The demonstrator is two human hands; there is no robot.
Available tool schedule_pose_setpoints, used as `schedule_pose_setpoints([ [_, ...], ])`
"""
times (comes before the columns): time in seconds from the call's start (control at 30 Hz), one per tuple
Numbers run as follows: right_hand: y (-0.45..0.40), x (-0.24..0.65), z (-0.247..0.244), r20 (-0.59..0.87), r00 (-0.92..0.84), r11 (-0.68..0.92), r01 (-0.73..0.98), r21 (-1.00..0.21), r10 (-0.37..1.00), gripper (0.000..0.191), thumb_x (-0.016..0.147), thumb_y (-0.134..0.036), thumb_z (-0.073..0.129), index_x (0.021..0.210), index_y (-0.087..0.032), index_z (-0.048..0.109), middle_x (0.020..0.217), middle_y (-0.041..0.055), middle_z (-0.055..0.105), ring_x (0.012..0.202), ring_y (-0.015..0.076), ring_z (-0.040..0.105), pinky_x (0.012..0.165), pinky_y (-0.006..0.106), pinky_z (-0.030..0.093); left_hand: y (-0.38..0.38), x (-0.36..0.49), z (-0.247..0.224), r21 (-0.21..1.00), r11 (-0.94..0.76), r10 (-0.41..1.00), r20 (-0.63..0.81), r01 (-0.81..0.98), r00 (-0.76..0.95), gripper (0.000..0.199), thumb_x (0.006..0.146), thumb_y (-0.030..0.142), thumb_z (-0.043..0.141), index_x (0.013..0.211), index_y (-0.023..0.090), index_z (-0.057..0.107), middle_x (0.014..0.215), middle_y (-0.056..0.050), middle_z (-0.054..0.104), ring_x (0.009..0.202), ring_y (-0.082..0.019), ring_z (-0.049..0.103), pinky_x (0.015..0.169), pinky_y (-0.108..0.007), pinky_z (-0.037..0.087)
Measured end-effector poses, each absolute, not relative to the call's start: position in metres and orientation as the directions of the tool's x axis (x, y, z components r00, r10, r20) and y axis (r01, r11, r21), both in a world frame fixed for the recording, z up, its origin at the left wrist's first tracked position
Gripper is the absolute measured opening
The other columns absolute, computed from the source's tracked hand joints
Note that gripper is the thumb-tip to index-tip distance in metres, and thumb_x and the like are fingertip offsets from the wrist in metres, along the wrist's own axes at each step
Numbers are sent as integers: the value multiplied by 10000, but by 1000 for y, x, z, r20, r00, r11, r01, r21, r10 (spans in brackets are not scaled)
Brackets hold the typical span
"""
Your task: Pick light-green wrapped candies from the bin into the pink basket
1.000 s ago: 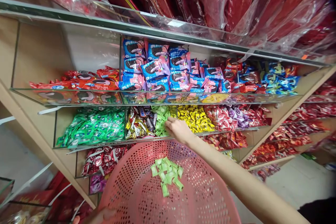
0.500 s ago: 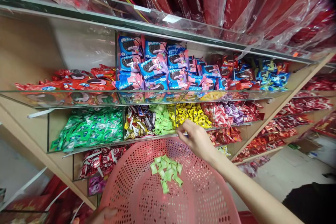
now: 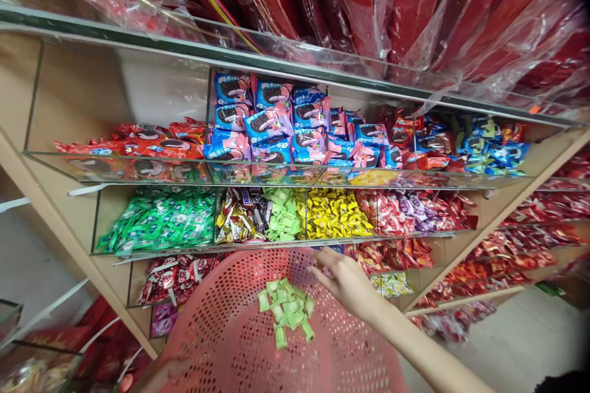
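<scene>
Candy shelves (image 3: 78, 89) fill the background. A pink basket (image 3: 225, 319) is gripped by the left hand (image 3: 166, 373); the right hand (image 3: 345, 277) hangs over its far side, fingers parted. Inside, between the 2 hands, lie pale green packets (image 3: 288, 306).

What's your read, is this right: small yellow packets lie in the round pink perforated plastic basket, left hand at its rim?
Colour's wrong: the head view shows small pale-green packets in the round pink perforated plastic basket, left hand at its rim.
</scene>
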State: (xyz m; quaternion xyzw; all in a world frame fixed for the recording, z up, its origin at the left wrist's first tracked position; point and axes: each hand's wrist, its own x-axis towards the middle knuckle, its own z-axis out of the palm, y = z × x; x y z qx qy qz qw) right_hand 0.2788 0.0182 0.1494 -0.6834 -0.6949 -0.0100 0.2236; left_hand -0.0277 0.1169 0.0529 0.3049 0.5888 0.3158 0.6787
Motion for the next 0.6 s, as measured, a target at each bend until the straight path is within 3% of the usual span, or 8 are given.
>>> schedule_pose_setpoints([
  [0.13, 7, 302, 151, 398, 136, 17, 933, -358, 907, 302, 900, -344, 408, 1082, -194, 597, 848, 64, 627, 762, 195, 605, 689, 306, 458, 105, -30, 63, 804, 581, 814, -578, -123, 59, 305, 842, 344, 530, 1067, 145, 585, 1019, -69, 626, 836, -187, 615, 707, -375, 509],
  [0.3, -41, 348, 94, 386, 437, -175, 814, -553, 813, 423, 832, -429, 479, 1175, -192, 551, 1021, 106, 624, 926, 240, 596, 808, 365, 463, 74, -41, 78, 809, 570, 821, -567, -143, 65, 277, 842, 317, 534, 1053, 147, 590, 1022, -63, 616, 833, -187, 608, 696, -365, 515],
  [0.37, -58, 360, 66, 291, 553, -254, 706, -661, 781, 501, 773, -470, 534, 1184, -184, 553, 1058, 119, 622, 943, 258, 599, 783, 365, 482, 70, -40, 81, 813, 562, 826, -562, -149, 49, 287, 841, 314, 536, 1069, 147, 583, 1038, -66, 612, 844, -191, 607, 701, -370, 514],
  [0.47, -68, 359, 40, 125, 602, -225, 473, -852, 789, 538, 706, -502, 581, 1121, -161, 599, 1023, 111, 659, 975, 255, 599, 815, 326, 483, 72, -39, 78, 825, 549, 834, -552, -136, 15, 297, 842, 305, 538, 1092, 148, 573, 1061, -73, 608, 858, -192, 609, 710, -377, 513],
  [0.6, -63, 342, 44, 13, 656, -172, 217, -961, 754, 559, 687, -503, 607, 1105, -131, 609, 787, 54, 682, 802, 210, 630, 769, 278, 486, 74, -46, 67, 850, 521, 851, -524, -77, -27, 235, 783, 256, 616, 986, 138, 618, 1021, -73, 647, 886, -202, 618, 727, -368, 511],
])
